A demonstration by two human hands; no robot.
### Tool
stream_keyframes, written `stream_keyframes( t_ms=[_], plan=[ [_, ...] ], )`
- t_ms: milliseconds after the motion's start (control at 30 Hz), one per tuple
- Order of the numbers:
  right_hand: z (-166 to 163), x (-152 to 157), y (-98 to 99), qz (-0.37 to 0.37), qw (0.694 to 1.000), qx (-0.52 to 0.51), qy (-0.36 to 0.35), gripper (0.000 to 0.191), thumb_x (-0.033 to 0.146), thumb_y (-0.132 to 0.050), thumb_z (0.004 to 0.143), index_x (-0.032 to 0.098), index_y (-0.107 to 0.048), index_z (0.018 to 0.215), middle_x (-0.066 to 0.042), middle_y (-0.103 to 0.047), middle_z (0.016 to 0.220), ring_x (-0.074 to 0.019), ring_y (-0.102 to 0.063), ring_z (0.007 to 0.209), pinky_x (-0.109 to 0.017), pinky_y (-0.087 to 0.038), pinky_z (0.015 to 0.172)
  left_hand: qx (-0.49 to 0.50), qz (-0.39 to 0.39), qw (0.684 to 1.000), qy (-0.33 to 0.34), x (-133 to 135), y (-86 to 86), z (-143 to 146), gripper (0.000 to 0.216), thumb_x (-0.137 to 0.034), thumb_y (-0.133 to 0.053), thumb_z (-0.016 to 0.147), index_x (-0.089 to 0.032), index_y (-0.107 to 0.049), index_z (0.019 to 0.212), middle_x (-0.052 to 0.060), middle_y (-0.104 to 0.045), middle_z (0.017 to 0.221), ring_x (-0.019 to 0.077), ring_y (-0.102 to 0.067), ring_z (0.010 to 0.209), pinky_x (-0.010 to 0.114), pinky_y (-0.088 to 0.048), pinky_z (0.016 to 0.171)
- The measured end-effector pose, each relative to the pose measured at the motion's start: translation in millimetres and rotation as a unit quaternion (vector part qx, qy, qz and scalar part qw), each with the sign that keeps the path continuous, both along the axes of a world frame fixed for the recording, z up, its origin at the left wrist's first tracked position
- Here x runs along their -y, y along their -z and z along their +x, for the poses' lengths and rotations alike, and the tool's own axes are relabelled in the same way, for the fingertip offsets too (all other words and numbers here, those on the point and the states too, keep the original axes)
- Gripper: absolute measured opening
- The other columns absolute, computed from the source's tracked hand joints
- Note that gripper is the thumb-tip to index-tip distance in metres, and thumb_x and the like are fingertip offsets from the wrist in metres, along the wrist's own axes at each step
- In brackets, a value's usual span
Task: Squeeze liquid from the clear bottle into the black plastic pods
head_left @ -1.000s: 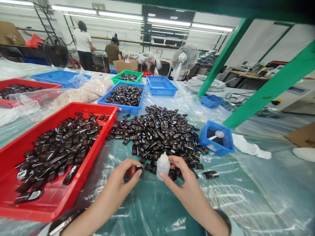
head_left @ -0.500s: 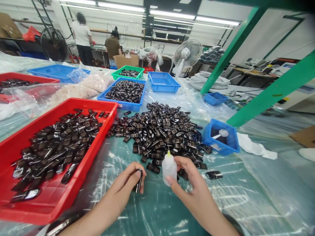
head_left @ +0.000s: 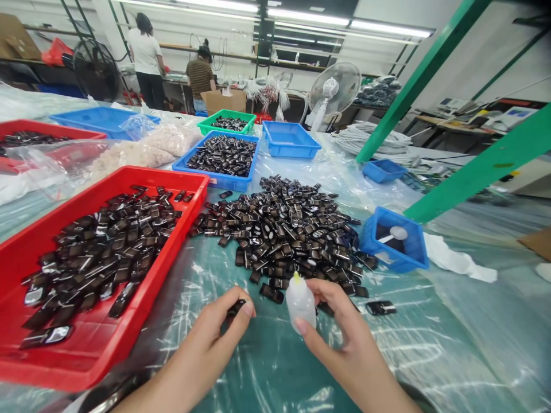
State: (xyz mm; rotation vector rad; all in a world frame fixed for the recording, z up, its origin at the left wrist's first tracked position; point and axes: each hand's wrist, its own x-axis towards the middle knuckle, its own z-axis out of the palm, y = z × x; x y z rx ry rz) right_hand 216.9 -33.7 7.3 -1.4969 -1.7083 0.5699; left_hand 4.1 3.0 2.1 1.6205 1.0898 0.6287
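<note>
Squeeze bottle [head_left: 300,301] in the right hand [head_left: 346,330], glossy black piece [head_left: 236,307] in the left hand [head_left: 217,330]

The two hands are apart above the near part of a green counter [head_left: 267,370] covered in clear plastic film. The right hand's thumb and fingers are clamped on the translucent white squeeze bottle, whose yellow tip points up; whether its base touches the counter, I cannot tell. The left hand is pinched around the glossy black piece, mostly hidden by the thumb and fingers.

Just beyond the hands lies a broad pile of similar black pieces [head_left: 284,229], with a single piece [head_left: 381,308] lying apart on its right. To the left, a large red tray [head_left: 80,358] holds many more, heaped loosely. Behind the pile are a blue tray [head_left: 215,180] and a green tray [head_left: 205,127], both filled with small dark pieces. On the right, a small blue bin [head_left: 398,263] contains a white scoop [head_left: 398,233], beside a crumpled white cloth or paper [head_left: 458,258]. Farther back stands a white fan [head_left: 330,89], and two people, one in a white top [head_left: 146,54] and one in a striped top [head_left: 200,77], face away.
</note>
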Motion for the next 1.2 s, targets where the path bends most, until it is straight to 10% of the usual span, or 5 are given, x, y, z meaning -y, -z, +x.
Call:
stream_keyframes(
  t_ms=[333,600,1200],
  plan=[
    [3.9,4.4,-8.3,-0.076,0.986,-0.141,-0.056,0.033,0.026,-0.058,0.090,0.041,-0.050,0.118,0.002,-0.067,0.112,-0.0158,-0.066,0.101,-0.024,-0.055,0.081,-0.044,0.074,0.996,0.002,-2.3,3.2,1.1,0.029,-0.042,-0.045,0.094,-0.021,-0.052,0.076,-0.002,-0.049,0.070,0.0161,-0.046,0.067,0.028,-0.035,0.063],
    [11.8,7.0,-18.2,-0.164,0.966,-0.186,-0.073,0.027,0.042,-0.057,0.090,0.042,-0.055,0.118,0.002,-0.071,0.110,-0.0143,-0.069,0.085,-0.021,-0.055,0.070,-0.029,0.177,0.984,-0.010,6.0,0.9,-5.0,0.034,-0.028,-0.029,0.102,-0.032,-0.042,0.133,0.004,-0.054,0.113,0.0191,-0.052,0.107,0.035,-0.041,0.094],
    [6.4,17.8,-19.9,-0.073,0.979,-0.190,-0.007,0.026,0.058,-0.061,0.080,0.038,-0.068,0.095,0.003,-0.070,0.078,-0.0130,-0.062,0.059,-0.018,-0.048,0.053,0.023,0.293,0.955,0.030,4.7,-5.7,-8.8,0.017,-0.030,-0.051,0.097,-0.026,-0.051,0.113,0.001,-0.059,0.103,0.0141,-0.058,0.095,0.021,-0.047,0.081]
  ],
)
